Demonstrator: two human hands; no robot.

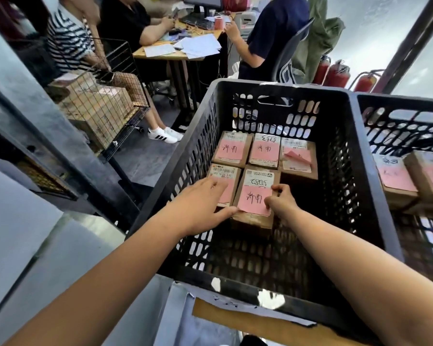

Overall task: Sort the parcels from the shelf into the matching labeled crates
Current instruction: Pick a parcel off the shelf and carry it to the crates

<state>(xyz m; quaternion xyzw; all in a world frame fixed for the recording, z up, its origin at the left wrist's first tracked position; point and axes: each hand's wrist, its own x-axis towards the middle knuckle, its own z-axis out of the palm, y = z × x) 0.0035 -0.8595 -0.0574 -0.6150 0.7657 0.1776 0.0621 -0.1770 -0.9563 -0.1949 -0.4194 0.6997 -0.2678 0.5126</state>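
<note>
In the crate (285,87), the left hand (203,203) is lying spread at nine o'clock of the front parcel (254,199); the right hand (281,199) is pinching its three o'clock edge.

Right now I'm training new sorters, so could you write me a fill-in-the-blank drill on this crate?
The black crate holds ___ parcels. Each parcel carries a ___ note. The right hand grips the nearest parcel by its ___ edge. The left hand rests on the neighbouring parcel, ___ of the nearest one.
Missing: five; pink; right; left.
</note>
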